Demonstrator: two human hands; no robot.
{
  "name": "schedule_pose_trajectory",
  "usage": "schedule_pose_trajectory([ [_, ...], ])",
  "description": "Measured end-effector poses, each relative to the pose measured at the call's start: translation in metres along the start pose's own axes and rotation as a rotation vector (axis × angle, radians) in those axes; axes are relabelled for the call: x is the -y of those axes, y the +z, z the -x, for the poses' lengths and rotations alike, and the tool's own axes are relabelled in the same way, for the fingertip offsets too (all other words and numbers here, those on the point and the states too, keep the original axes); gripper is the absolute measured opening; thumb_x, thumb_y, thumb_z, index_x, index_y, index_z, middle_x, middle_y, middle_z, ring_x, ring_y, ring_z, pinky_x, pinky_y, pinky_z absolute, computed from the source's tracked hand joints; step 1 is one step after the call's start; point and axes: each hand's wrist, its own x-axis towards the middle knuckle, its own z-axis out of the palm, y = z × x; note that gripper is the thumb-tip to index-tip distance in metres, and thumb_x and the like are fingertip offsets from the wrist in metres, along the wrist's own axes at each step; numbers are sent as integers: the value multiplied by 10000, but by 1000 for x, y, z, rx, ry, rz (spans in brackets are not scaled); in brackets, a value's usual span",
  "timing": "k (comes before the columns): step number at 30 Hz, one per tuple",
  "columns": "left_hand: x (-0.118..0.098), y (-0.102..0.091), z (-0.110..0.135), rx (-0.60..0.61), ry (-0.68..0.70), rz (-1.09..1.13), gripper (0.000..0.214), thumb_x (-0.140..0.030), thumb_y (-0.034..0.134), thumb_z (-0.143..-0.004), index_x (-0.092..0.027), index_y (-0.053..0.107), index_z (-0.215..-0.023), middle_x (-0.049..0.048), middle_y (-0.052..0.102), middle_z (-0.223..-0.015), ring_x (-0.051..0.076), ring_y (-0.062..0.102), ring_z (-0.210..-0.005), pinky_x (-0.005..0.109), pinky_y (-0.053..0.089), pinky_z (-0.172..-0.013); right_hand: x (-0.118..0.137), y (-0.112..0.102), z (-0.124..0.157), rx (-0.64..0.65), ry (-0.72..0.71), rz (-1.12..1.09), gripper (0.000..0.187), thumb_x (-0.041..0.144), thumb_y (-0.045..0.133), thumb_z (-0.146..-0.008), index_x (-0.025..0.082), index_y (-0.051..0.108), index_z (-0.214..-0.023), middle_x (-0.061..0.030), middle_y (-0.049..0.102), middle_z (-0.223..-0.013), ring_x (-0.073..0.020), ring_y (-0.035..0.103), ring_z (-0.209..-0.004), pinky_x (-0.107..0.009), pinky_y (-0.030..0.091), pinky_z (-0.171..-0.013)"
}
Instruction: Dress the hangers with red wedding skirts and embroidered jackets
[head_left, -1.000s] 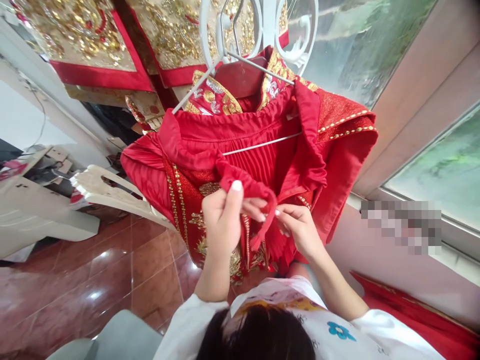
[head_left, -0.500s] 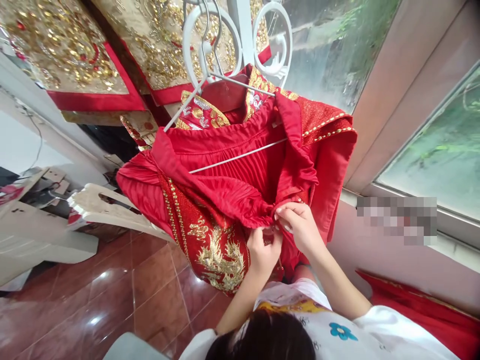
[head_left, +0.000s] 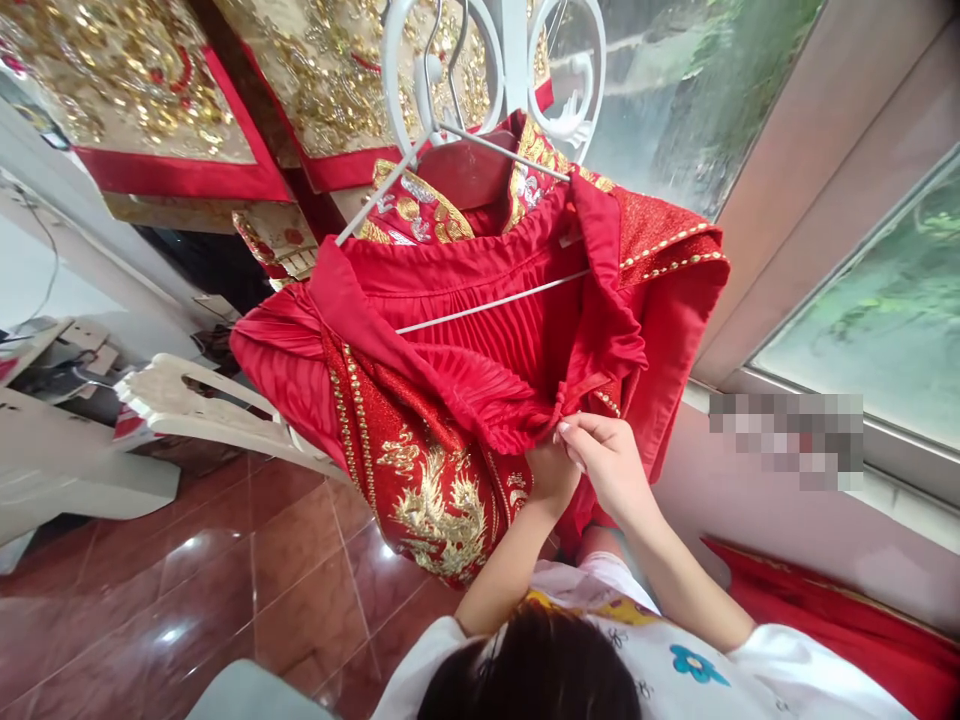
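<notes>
A red pleated skirt (head_left: 480, 345) with a gathered waistband hangs on a white wire hanger (head_left: 491, 302). Gold dragon embroidery (head_left: 442, 510) and rows of gold beads decorate its front panel. My right hand (head_left: 609, 462) pinches the front edge of the waistband, where a narrow red tie or loop sticks up. Just below it, my left hand (head_left: 553, 475) is closed at the same edge, its fingertips partly hidden by the cloth and my right hand. Behind the skirt hangs a red jacket with a gold-embroidered collar (head_left: 420, 210).
Gold-sequined cream panels with red borders (head_left: 180, 175) hang at the back left. A white scrolled metal stand (head_left: 517, 60) holds the hangers. To the left is a cream chair (head_left: 161, 390); glass windows (head_left: 885, 310) are at right. Red cloth (head_left: 825, 620) lies low at right.
My left hand has moved right and in behind my right hand at the waistband. The right hand keeps its pinch there, slightly lower on the tie. The view has shifted a little.
</notes>
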Motion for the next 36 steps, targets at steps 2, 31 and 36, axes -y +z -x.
schedule_pose_trajectory([
  [2, 5, 6, -1, -5, 17, 7, 175, -134, 419, -840, -141, 586, -789, 83, 670, -814, 224, 662, -881, 317, 500, -791, -1, 1, -10, -29, 89, -98, 211, 328, 590, -626, 136, 567, -540, 53, 328, -392, -46, 240, -391, -212, 136, -403],
  [31, -4, -61, 28, -260, 406, -50, 182, -262, 490, -893, -203, 659, -861, 36, 665, -631, 153, 622, -589, 237, 480, -586, 34, -16, -17, 112, -76, -13, 211, 309, 573, -687, 145, 578, -554, 41, 366, -427, -42, 244, -413, -209, 165, -410],
  [36, -32, -145, 20, -613, 927, -437, 304, -334, 724, -721, -254, 659, -1007, 58, 678, -865, 197, 602, -874, 335, 445, -859, 29, -18, -10, 103, -83, -75, 233, 318, 579, -719, 149, 563, -560, 52, 329, -426, -43, 221, -412, -215, 173, -422],
])
